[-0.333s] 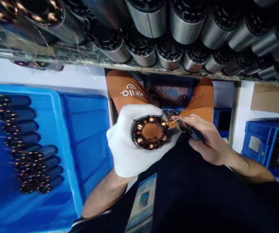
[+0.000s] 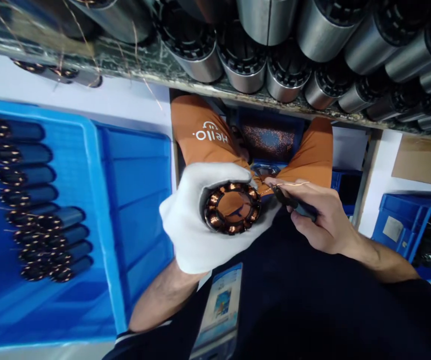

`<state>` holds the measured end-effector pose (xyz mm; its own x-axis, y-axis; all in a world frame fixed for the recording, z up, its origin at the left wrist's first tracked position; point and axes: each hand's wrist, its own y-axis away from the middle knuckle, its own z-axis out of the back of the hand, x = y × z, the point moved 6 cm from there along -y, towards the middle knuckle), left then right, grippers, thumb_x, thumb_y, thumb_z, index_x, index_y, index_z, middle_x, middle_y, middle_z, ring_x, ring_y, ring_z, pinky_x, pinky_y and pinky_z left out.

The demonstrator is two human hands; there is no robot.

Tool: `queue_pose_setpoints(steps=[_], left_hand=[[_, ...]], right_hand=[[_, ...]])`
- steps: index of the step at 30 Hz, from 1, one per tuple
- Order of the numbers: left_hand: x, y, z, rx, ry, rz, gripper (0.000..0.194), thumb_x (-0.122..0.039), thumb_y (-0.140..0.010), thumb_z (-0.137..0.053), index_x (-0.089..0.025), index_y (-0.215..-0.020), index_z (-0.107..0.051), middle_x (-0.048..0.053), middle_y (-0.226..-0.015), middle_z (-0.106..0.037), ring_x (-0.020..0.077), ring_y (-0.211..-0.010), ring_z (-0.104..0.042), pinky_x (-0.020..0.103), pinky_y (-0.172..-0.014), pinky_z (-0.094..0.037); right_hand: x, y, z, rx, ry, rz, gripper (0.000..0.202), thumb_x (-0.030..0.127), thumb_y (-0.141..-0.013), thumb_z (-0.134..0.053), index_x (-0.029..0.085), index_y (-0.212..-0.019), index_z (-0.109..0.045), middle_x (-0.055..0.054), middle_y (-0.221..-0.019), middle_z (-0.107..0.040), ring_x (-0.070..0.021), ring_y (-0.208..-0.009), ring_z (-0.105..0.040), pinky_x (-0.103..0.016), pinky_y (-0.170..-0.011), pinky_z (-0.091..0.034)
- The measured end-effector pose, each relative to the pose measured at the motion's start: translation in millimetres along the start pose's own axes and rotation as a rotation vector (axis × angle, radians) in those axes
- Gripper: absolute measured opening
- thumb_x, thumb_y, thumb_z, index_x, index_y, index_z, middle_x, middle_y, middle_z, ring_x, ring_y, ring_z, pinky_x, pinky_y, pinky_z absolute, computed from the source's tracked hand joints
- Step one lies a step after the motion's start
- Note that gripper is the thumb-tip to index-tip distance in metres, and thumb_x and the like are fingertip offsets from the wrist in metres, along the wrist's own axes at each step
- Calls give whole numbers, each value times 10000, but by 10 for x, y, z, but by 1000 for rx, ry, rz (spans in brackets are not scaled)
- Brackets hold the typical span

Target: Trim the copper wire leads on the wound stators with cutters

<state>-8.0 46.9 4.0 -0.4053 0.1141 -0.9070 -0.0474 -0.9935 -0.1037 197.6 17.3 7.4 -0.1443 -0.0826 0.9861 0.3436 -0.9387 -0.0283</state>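
Observation:
My left hand (image 2: 196, 225), in a white glove, is wrapped round a motor stator (image 2: 212, 220) with copper windings, its open end facing up toward me. Through the stator's bore the orange trouser cloth shows. My bare right hand (image 2: 322, 215) grips a pair of dark-handled pliers or cutters (image 2: 294, 202), held just right of the stator. Thin copper wire (image 2: 288, 184) runs from the stator's right rim across to my right fingers. The jaws are small and partly hidden, so whether they close on the wire I cannot tell.
Rows of metal stator cores (image 2: 285, 82) stand on the bench (image 2: 215, 92) ahead. At left, a blue crate (image 2: 99, 210) holds several wound stators (image 2: 28, 175). A bin with copper scraps (image 2: 270, 140) sits between the knees. Blue bins (image 2: 391, 225) and a cardboard box (image 2: 423, 157) are at right.
The view has shifted, so the bench and its cores sit higher and farther right. The stator is tilted slightly differently in my left hand. Both hands keep their holds.

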Motion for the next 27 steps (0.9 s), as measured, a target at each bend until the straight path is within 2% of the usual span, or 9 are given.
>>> queue_pose_setpoints(steps=[3, 7, 13, 17, 19, 21, 23, 25, 27], left_hand=[[53, -8, 0, 4, 36, -44, 615, -259, -693, -1093, -246, -1240, -813, -27, -1154, -805, 184, -970, -807, 320, -906, -648], [97, -14, -6, -21, -19, -67, 566, -165, -733, -1047, -205, -1221, -764, -25, -1113, -806, 123, -934, -794, 221, -915, -624], [161, -34, -50, -36, -99, 3, 419, -288, -858, -980, -221, -1175, -714, -35, -1089, -803, 97, -931, -795, 192, -916, -618], [462, -98, -186, -28, -200, -31, 338, -320, -884, -916, -215, -1121, -700, -44, -1034, -806, 113, -878, -809, 208, -852, -622], [668, -109, -261, 0, -220, -14, 280, -304, -880, -865, -204, -1092, -711, -27, -985, -800, 141, -828, -804, 240, -798, -616], [792, -98, -324, 60, -192, -34, 291, -309, -879, -861, -204, -1110, -717, -12, -987, -803, 159, -818, -796, 256, -788, -617], [774, -82, -374, 134, -146, -142, 312, -312, -900, -867, -213, -1146, -704, -4, -1023, -802, 179, -871, -793, 298, -922, -649], [660, -81, -403, 193, -95, -280, 347, -326, -903, -888, -217, -1165, -687, 8, -1051, -783, 204, -942, -781, 414, -1160, -624], [509, -99, -417, 251, -61, -387, 358, -337, -920, -878, -218, -1188, -672, 18, -1055, -764, 230, -997, -770, 542, -1301, -536]], right_hand=[[-71, -53, 4, 5, 62, 7, 425, 80, -1075, -680, -23, -1484, -736, -200, -1542, -749, -147, -1447, -736, -190, -1259, -520], [-190, -85, -34, 47, 92, -29, 448, 96, -1079, -710, 43, -1522, -750, -153, -1563, -750, -141, -1404, -753, -201, -1265, -517], [-266, -155, -79, 29, 92, -22, 409, 131, -1116, -701, 68, -1512, -783, -110, -1527, -770, -161, -1420, -765, -209, -1245, -550], [-758, -267, -37, 60, 196, -233, 335, 282, -1111, -751, 103, -1366, -876, -59, -1367, -839, -203, -1258, -837, -261, -1155, -604], [-1092, -304, -41, 130, 208, -373, 328, 374, -1087, -742, 141, -1252, -903, -37, -1177, -873, -199, -1043, -843, -298, -987, -628], [-1362, -311, -98, 199, 33, -526, 430, 520, -1058, -754, 121, -1180, -859, -31, -930, -815, -148, -724, -722, -271, -695, -565], [-1476, -303, -216, 241, -293, -659, 617, 716, -1008, -795, 112, -1133, -784, -17, -844, -736, -106, -562, -590, -246, -527, -474], [-1421, -313, -345, 270, -595, -726, 761, 857, -919, -848, 121, -1066, -722, -24, -855, -711, -111, -567, -604, -250, -525, -527], [-1287, -328, -419, 301, -737, -746, 775, 843, -842, -933, 127, -1018, -694, -31, -865, -693, -139, -647, -650, -280, -585, -611]])
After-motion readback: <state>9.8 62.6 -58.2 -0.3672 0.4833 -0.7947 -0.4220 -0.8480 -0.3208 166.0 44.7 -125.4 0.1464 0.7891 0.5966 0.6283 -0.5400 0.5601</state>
